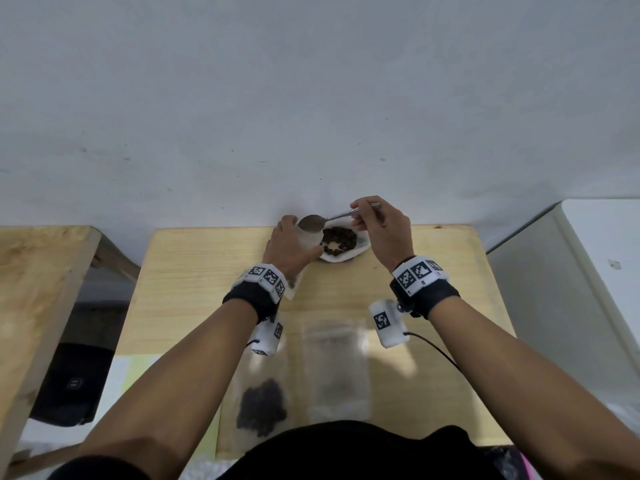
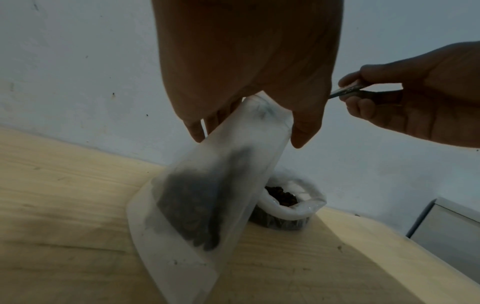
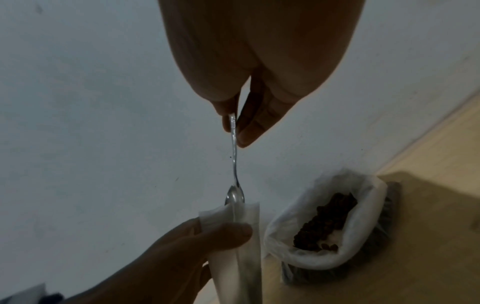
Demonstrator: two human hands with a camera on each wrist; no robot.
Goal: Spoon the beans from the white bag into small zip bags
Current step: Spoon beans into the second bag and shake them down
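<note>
The white bag point(image 1: 360, 252) point(image 2: 306, 209) point(image 3: 363, 232), its rim rolled down, holds dark beans point(image 1: 340, 241) point(image 3: 327, 222) at the table's far edge. My left hand point(image 1: 291, 249) point(image 3: 182, 253) grips a small frosted zip bag point(image 1: 309, 241) point(image 2: 221, 185) point(image 3: 233, 246) near its mouth; dark beans show through its lower part. My right hand point(image 1: 377, 226) point(image 2: 415, 107) point(image 3: 241, 125) pinches the handle of a metal spoon point(image 1: 313, 223) point(image 3: 235, 197). Its bowl sits at the zip bag's mouth and looks empty in the head view.
Two more zip bags lie near me on the wooden table point(image 1: 433, 289): one with beans point(image 1: 262, 407), one paler point(image 1: 337, 368). A white wall runs behind the table. A wooden bench point(image 1: 38, 271) stands left, a white cabinet point(image 1: 571, 278) right.
</note>
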